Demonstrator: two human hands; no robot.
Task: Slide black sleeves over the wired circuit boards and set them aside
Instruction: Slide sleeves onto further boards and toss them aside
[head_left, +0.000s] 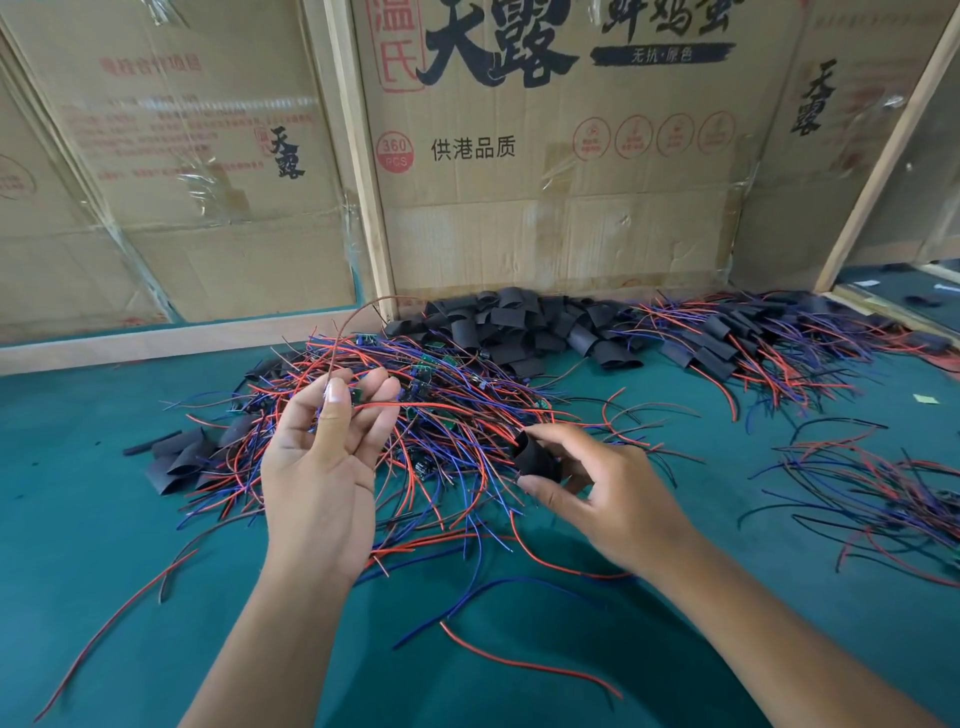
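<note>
Head view: left hand (322, 467), palm up, pinches a wired circuit board (355, 396) above the wire pile (441, 415), its red lead running rightward. Right hand (597, 493) grips a black sleeve (535, 457), its mouth tilted up-left. Bare green mat (104, 519) lies open near-left; cardboard wall (545, 208) closes the far edge.

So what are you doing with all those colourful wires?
A person is putting black sleeves over small wired circuit boards. The left hand holds up one board by its wires, with a red wire running across toward the right hand, which pinches a black sleeve. The sleeve is not on the board yet. A big tangle of wired boards lies on the green table, with a heap of loose sleeves behind it by the cardboard wall.
</note>
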